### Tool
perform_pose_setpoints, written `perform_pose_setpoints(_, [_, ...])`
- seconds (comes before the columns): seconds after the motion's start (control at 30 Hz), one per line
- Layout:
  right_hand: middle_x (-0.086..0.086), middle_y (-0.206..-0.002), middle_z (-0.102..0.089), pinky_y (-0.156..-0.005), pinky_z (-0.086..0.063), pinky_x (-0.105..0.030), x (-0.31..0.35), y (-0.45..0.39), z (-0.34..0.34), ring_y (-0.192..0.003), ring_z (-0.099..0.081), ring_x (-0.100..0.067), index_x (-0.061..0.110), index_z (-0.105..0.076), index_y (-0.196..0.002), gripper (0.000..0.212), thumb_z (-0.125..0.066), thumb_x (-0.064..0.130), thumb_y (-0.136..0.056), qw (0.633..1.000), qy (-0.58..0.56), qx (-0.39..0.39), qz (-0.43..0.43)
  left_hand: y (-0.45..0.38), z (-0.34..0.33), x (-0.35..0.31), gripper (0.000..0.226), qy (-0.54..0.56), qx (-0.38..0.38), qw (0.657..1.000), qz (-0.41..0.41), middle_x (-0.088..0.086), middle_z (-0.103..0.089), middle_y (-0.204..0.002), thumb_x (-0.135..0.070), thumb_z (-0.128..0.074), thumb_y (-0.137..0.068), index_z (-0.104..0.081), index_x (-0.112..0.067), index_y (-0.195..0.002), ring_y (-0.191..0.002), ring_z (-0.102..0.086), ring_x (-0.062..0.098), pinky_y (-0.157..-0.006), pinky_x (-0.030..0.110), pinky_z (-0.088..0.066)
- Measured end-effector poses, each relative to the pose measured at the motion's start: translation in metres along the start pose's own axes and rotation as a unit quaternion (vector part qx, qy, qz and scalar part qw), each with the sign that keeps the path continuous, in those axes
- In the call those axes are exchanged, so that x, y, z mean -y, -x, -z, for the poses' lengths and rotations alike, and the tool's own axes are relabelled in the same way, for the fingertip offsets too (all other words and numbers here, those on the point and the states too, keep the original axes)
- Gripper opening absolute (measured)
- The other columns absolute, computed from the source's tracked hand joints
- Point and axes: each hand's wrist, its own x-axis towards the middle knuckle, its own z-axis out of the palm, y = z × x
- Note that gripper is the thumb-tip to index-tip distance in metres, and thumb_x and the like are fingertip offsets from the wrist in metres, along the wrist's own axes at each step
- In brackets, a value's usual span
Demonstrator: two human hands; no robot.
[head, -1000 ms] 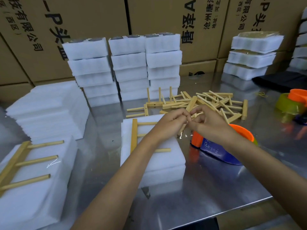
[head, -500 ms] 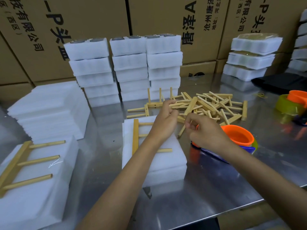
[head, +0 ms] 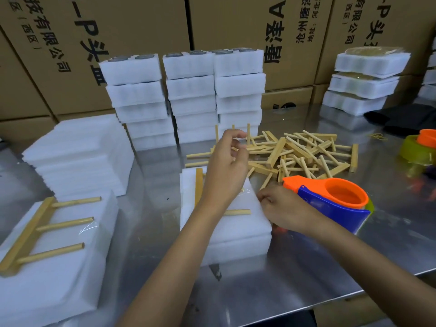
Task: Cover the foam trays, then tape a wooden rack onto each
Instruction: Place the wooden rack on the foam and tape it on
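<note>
A white foam tray (head: 236,241) with its foam cover lies in the middle of the steel table. On it rests a wooden rack (head: 199,185), partly hidden by my left forearm. My left hand (head: 226,166) hovers above the tray's far end, its fingers loosely curled around nothing. My right hand (head: 283,208) is at the tray's right edge, fingertips pinching a barely visible piece of clear tape (head: 244,191) against the foam. An orange and blue tape dispenser (head: 335,204) stands just behind that hand.
Loose wooden racks (head: 295,154) are piled behind the tray. At near left sits a covered tray (head: 59,279) with a taped rack (head: 30,234). Foam sheets (head: 77,156) are stacked left, foam trays (head: 188,97) at the back and right (head: 363,83). A second dispenser (head: 420,147) is at far right.
My hands were together above the rack pile. They have parted: the left rose toward the far end of the tray, the right came down to the tray's right edge.
</note>
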Motion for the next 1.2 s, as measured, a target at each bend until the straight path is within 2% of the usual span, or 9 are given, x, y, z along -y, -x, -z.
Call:
perform_pose_setpoints(0.1, [-0.005, -0.091, -0.071, -0.067, -0.056, -0.034, 0.000, 0.004, -0.005, -0.077, -0.068, -0.019, 0.010, -0.071, -0.096, 0.036, -0.035, 0.007, -0.097, 1.000, -0.006, 0.006, -0.021, 0.003, 0.032, 0.005, 0.022, -0.047, -0.050, 0.998, -0.001, -0.005, -0.059, -0.104, -0.014, -0.047, -0.098, -0.056, -0.031, -0.109, -0.086, -0.056, 0.006, -0.070, 0.017, -0.044])
perform_pose_setpoints(0.27, [-0.002, -0.083, -0.062, -0.069, -0.047, -0.036, 0.013, 0.015, -0.020, -0.081, -0.059, -0.021, 0.014, -0.060, -0.081, 0.036, -0.037, 0.030, -0.104, 0.990, -0.079, -0.120, 0.004, 0.020, 0.096, 0.036, 0.024, -0.236, -0.019, 0.943, 0.234, 0.002, -0.061, -0.102, -0.026, -0.041, -0.101, -0.062, -0.017, -0.092, -0.105, -0.058, 0.025, -0.082, 0.030, -0.037])
perform_pose_setpoints(0.43, [0.012, -0.107, -0.066, -0.091, -0.050, -0.039, 0.024, 0.016, -0.039, -0.103, -0.062, -0.015, 0.032, -0.052, -0.121, 0.042, -0.038, 0.062, -0.096, 0.983, -0.162, -0.064, -0.057, 0.053, 0.094, 0.048, 0.051, -0.195, 0.052, 0.931, 0.304, -0.001, -0.064, -0.108, -0.050, -0.033, -0.105, -0.071, -0.017, -0.109, -0.110, -0.061, 0.026, -0.092, 0.033, -0.043])
perform_pose_setpoints(0.57, [0.028, -0.108, -0.063, -0.097, -0.049, -0.035, 0.030, 0.018, -0.044, -0.110, -0.060, -0.007, 0.044, -0.048, -0.126, 0.044, -0.052, 0.066, -0.088, 0.965, -0.233, -0.112, -0.035, 0.063, 0.093, 0.050, 0.043, -0.080, -0.022, 0.954, 0.289, -0.019, -0.070, -0.086, -0.054, -0.036, -0.102, -0.071, -0.036, -0.084, -0.087, -0.064, -0.006, -0.074, 0.022, -0.042])
perform_pose_setpoints(0.63, [0.030, -0.121, -0.060, -0.105, -0.045, -0.038, 0.037, 0.017, -0.043, -0.119, -0.056, -0.004, 0.050, -0.044, -0.133, 0.046, -0.055, 0.060, -0.090, 0.952, -0.281, -0.121, -0.006, 0.068, 0.094, 0.054, 0.029, 0.031, -0.037, 0.959, 0.278, -0.028, -0.071, -0.102, -0.062, -0.043, -0.097, -0.070, -0.054, -0.101, -0.097, -0.062, -0.014, -0.086, 0.024, -0.048])
perform_pose_setpoints(0.7, [0.028, -0.136, -0.052, -0.111, -0.040, -0.040, 0.045, 0.016, -0.043, -0.129, -0.049, -0.004, 0.048, -0.036, -0.143, 0.054, -0.057, 0.050, -0.093, 0.943, -0.312, -0.118, 0.022, 0.068, 0.093, 0.059, 0.049, 0.179, -0.043, 0.940, 0.286, -0.017, -0.063, -0.133, -0.071, -0.050, -0.088, -0.056, -0.051, -0.132, -0.124, -0.059, 0.007, -0.104, 0.046, -0.048])
perform_pose_setpoints(0.83, [0.025, -0.150, -0.040, -0.117, -0.033, -0.039, 0.057, 0.013, -0.038, -0.138, -0.038, -0.001, 0.042, -0.026, -0.152, 0.062, -0.056, 0.037, -0.098, 0.933, -0.333, -0.127, 0.051, 0.056, 0.100, 0.052, 0.064, 0.304, 0.001, 0.916, 0.263, -0.003, -0.062, -0.139, -0.071, -0.056, -0.087, -0.048, -0.043, -0.144, -0.126, -0.060, 0.025, -0.103, 0.058, -0.047])
perform_pose_setpoints(1.03, [0.030, -0.139, -0.050, -0.110, -0.042, -0.036, 0.060, 0.017, -0.027, -0.127, -0.050, 0.003, 0.050, -0.036, -0.145, 0.059, -0.062, 0.041, -0.093, 0.919, -0.380, -0.083, 0.066, 0.053, 0.106, 0.054, 0.057, 0.435, -0.020, 0.848, 0.301, 0.011, -0.063, -0.137, -0.053, -0.064, -0.091, -0.060, -0.022, -0.139, -0.125, -0.060, 0.033, -0.104, 0.056, -0.048])
perform_pose_setpoints(1.2, [0.002, -0.108, -0.075, -0.099, -0.051, -0.048, 0.070, 0.019, -0.012, -0.100, -0.072, -0.021, 0.028, -0.070, -0.115, 0.042, -0.074, 0.047, -0.078, 0.867, -0.494, 0.037, -0.053, 0.057, 0.103, 0.058, 0.058, 0.525, -0.021, 0.784, 0.331, 0.012, -0.062, -0.138, -0.058, -0.049, -0.098, -0.065, -0.015, -0.134, -0.115, -0.067, 0.030, -0.093, 0.043, -0.055])
